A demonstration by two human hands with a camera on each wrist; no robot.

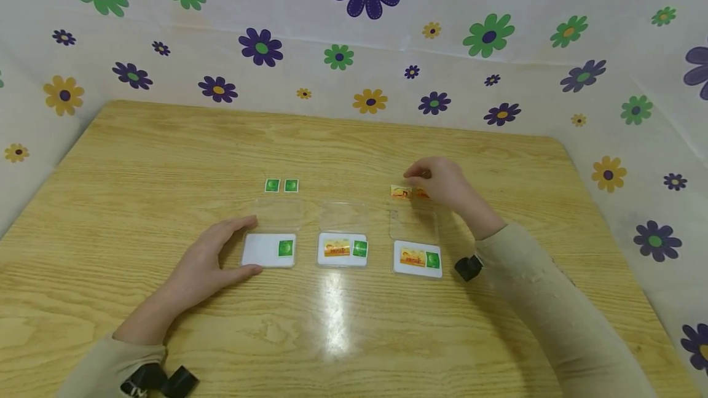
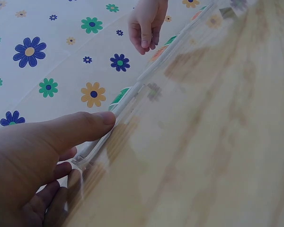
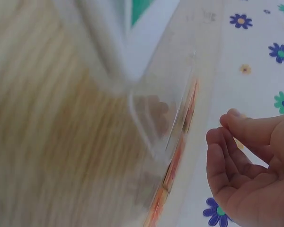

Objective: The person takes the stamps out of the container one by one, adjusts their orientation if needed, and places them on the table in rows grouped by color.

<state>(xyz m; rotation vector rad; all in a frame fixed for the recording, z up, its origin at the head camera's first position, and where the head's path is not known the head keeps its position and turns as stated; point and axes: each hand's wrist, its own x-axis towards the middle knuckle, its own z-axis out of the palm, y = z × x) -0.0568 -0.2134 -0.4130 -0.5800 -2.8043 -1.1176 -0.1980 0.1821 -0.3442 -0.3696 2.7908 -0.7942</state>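
Head view: a yellowish desk (image 1: 182, 152) with wavy wood grain and rounded far corners; a patch of glare lies before the middle box.
Boxes: three hinged rectangles of clear, hard plastic, rounded at the corners, in a row well in from the far edge, lids lying back towards it.
Left box (image 1: 271, 231): a smooth white base, one shiny green square (image 1: 285, 248) at its right end.
Middle box (image 1: 343, 231) and right box (image 1: 416, 241): each bears an orange card beside a green square.
Loose pieces: two white-bordered green squares towards the far edge from the left box; flat orange cards (image 1: 401, 193) beyond the right box's lid.
Left hand (image 1: 206, 258): spread wide, thumb and forefinger at the left box's left side, thumb touching its rim.
Right hand (image 1: 439, 182): narrow, thumb tip nearly meeting bent fingertips, just above the orange cards.
Sleeves (image 1: 544, 300): beige cloth.
Backdrop (image 1: 310, 17): creased white cloth, flower-printed, behind the far edge.
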